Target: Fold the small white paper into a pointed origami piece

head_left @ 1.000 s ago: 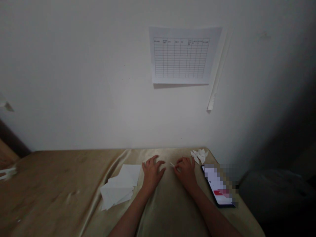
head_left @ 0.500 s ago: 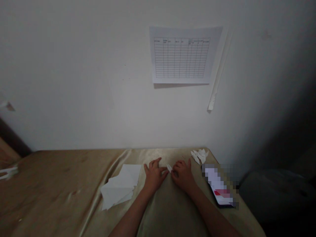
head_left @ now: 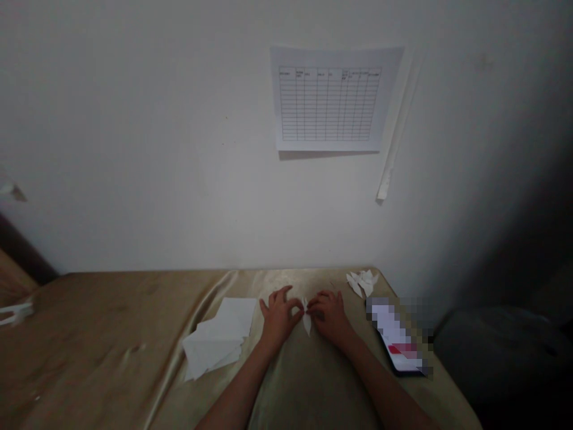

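Note:
A small folded white paper [head_left: 307, 324], narrow and pointed toward me, is pinched between both hands just above or on the cloth-covered table. My left hand [head_left: 280, 313] grips its left side between thumb and forefinger, the other fingers raised. From the right, my right hand [head_left: 330, 313] closes its thumb and fingertips on the opposite side. To the left lies a fanned stack of white paper sheets [head_left: 219, 340]. Several folded white paper pieces [head_left: 362, 282] are heaped at the table's far right corner.
A phone [head_left: 396, 340] with a lit, partly blurred screen lies right of my right arm. The shiny tan cloth [head_left: 107, 334] is wrinkled at left. A printed table sheet [head_left: 329, 101] and a white strip [head_left: 396, 137] are on the wall behind.
The folded paper has turned so its long point faces me, and more of it shows. Both hands have shifted their fingertips slightly around it.

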